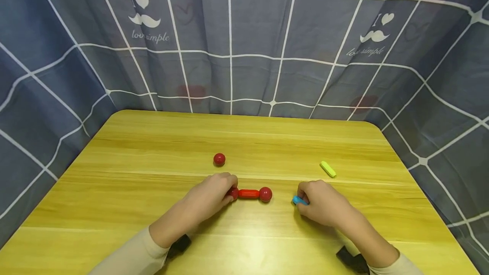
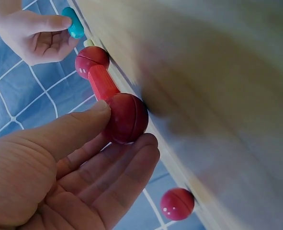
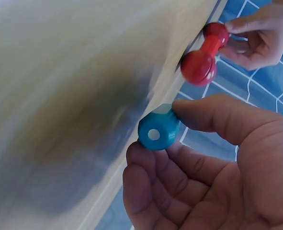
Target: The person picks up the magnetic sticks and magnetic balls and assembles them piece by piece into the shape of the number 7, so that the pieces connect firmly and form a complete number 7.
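Observation:
My left hand [image 1: 212,193] pinches one ball of a red dumbbell shape, a red ribbed rod [image 1: 248,194] with a dark red ball [image 1: 265,194] at either end. In the left wrist view, thumb and fingers press the near ball [image 2: 127,118] from opposite sides. To the right, my right hand [image 1: 322,202] pinches a short blue rod [image 1: 299,200] between thumb and fingers. The blue rod [image 3: 159,127] has faceted sides and a round white spot on its end. A gap separates it from the dumbbell shape.
A loose dark red ball [image 1: 219,159] lies beyond my left hand. Past my right hand is a yellow-green rod [image 1: 328,169]. The wood-grain table [image 1: 244,139] ends at a grey-blue checked curtain [image 1: 252,75] at the back and sides. Black straps circle both wrists.

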A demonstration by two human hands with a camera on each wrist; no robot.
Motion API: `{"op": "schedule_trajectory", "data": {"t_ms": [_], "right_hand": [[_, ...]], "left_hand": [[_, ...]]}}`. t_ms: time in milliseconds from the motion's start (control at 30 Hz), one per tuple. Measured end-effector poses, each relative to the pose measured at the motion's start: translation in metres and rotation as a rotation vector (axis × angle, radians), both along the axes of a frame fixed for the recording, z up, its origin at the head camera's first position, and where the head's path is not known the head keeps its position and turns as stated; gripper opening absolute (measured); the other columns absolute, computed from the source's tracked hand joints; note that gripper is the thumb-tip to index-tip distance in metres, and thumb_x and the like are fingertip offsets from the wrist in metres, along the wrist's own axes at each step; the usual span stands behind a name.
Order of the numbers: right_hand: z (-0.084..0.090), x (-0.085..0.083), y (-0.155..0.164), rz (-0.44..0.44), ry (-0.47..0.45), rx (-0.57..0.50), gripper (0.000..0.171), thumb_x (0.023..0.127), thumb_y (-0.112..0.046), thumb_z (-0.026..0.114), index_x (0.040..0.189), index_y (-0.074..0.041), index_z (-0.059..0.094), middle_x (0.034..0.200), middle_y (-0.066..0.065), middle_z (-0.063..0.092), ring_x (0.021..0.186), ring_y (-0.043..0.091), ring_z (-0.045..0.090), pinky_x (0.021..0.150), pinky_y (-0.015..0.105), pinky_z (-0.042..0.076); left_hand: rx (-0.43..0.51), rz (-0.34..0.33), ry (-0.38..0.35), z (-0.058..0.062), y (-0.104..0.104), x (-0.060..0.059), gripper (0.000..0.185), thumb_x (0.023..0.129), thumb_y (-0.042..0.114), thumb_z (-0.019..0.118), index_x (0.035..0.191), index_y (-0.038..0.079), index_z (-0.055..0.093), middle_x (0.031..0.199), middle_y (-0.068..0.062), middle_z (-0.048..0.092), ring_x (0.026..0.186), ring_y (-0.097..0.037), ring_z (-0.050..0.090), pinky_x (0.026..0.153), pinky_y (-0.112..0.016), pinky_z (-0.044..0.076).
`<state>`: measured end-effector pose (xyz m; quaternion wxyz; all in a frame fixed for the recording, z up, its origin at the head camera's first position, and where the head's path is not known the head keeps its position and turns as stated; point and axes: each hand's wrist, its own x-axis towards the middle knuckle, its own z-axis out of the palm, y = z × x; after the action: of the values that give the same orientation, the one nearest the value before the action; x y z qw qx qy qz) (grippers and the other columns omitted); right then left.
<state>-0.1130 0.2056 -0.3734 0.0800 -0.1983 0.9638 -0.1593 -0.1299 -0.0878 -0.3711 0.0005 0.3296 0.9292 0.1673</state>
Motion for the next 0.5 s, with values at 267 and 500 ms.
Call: {"op": "schedule_trajectory", "data": {"t_ms": [267,500], "right_hand": [[-0.001,0.004,-0.012,0.024,-0.042,-0.043,0.013,0.080,-0.026,0.066,0.073,-0.022,0.056,0.055,-0.011,0.047,0.047,0.002,0.041,0.045,0.020,0.037],[-0.002,0.007,-0.021,0.044,-0.097,-0.116,0.010,0.080,-0.023,0.066,0.073,-0.021,0.059,0.056,-0.011,0.050,0.048,0.003,0.044,0.046,0.022,0.039]], "left_hand": [[-0.013,0.003,0.001,0.000,0.006,-0.007,0.014,0.079,0.013,0.071,0.079,0.011,0.057,0.072,0.003,0.051,0.063,-0.008,0.046,0.054,-0.019,0.042],[-0.021,0.019,0.004,0.000,0.009,-0.011,0.014,0.080,0.013,0.070,0.079,0.012,0.056,0.072,0.004,0.049,0.064,-0.009,0.046,0.055,-0.019,0.041]]}}
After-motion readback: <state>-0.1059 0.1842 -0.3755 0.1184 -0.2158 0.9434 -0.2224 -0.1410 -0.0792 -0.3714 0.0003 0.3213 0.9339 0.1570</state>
